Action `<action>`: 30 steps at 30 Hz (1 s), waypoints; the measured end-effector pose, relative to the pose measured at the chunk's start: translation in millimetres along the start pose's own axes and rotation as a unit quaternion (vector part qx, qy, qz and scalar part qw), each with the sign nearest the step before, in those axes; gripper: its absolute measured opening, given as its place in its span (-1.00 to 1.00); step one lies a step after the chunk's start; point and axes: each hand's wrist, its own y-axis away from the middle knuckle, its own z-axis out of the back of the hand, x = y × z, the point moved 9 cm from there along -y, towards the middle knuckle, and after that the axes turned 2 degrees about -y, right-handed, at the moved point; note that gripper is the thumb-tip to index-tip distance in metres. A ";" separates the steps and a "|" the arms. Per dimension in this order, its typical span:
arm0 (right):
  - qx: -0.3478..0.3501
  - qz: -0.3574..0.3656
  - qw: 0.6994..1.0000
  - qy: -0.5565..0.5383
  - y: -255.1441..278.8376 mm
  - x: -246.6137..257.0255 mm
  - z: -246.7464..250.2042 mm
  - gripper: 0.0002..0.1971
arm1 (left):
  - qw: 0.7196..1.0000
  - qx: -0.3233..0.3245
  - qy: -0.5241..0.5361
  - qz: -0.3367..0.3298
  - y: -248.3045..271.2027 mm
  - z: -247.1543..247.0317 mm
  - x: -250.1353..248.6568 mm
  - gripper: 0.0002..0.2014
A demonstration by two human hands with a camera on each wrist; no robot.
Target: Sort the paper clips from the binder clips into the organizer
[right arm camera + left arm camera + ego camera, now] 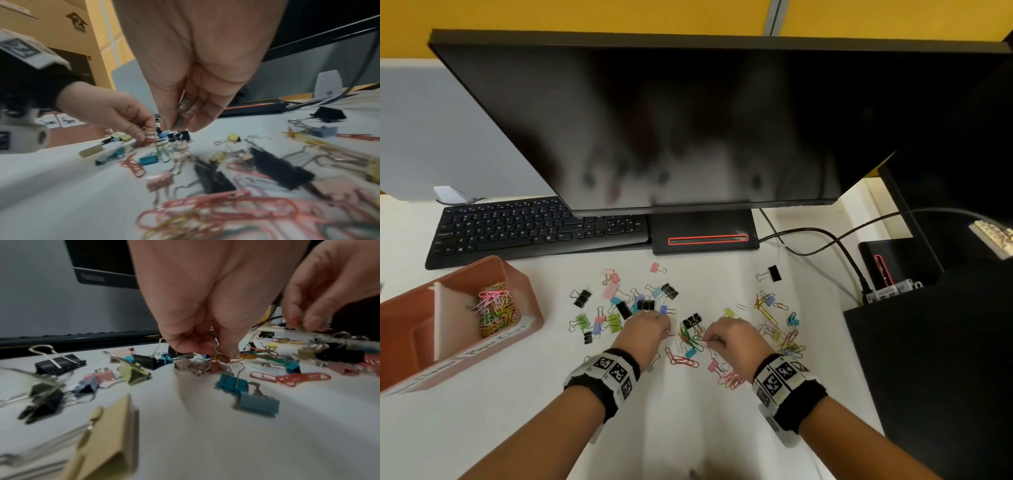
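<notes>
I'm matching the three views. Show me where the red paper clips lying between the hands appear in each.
Head: red paper clips, lower centre.
Left wrist: right of centre, on the desk.
Right wrist: left of centre.
Shared landmark: teal binder clip beside them.

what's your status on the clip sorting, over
Left hand pinching paper clips. Right hand holding green paper clips. Organizer: paper clips in one compartment only. Binder clips scattered, tangled among the loose paper clips.

hands (650, 330): 2 | organizer (400, 308): 1 | keyboard (517, 226): 1 | black binder clips (582, 297): about 7
</notes>
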 end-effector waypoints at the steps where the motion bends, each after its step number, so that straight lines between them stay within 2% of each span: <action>1: 0.012 0.002 1.000 -0.009 4.4 5.3 -6.6 -0.80 | 1.000 -0.017 0.024 -0.003 3.4 7.1 0.0 -0.89; 4: 0.027 0.014 1.000 -0.001 11.4 17.9 -28.2 -0.75 | 0.995 -0.050 0.078 -0.031 16.6 19.0 -2.0 -0.85; 6: 0.045 0.006 0.999 0.006 12.6 21.8 -44.9 -0.70 | 0.995 -0.016 0.084 -0.043 26.2 9.6 -3.7 -0.80; 8: 0.057 -0.010 0.998 0.019 12.6 21.6 -58.0 -0.67 | 0.997 0.029 0.054 -0.049 33.7 -5.7 -6.7 -0.73; 10: 0.047 -0.019 0.998 0.034 11.1 19.3 -63.6 -0.68 | 0.997 0.046 0.020 -0.053 35.7 -14.2 -11.4 -0.71; 16: -0.001 -0.025 0.997 0.071 1.9 11.8 -59.4 -0.77 | 0.998 0.034 -0.029 -0.033 24.6 -16.1 -16.1 -0.80; 19: -0.007 -0.022 0.996 0.083 -4.2 8.1 -57.3 -0.83 | 0.999 0.036 -0.030 -0.022 21.3 -15.9 -14.8 -0.81; 21: 0.003 -0.021 0.994 0.104 -6.7 7.5 -59.0 -0.83 | 0.998 0.036 -0.050 -0.023 21.1 -14.9 -14.3 -0.89; 24: 0.014 -0.024 0.991 0.133 -8.9 6.3 -60.7 -0.81 | 0.997 0.054 -0.059 -0.004 17.1 -35.9 1.7 -0.71; 26: 0.020 -0.040 0.991 0.124 -9.5 2.8 -59.8 -0.79 | 0.997 0.032 -0.063 -0.016 17.9 -32.8 -0.1 -0.70; 30: 0.037 -0.052 0.991 0.119 -8.7 0.9 -59.1 -0.76 | 0.999 -0.018 0.004 -0.027 27.6 -8.1 -5.7 -0.76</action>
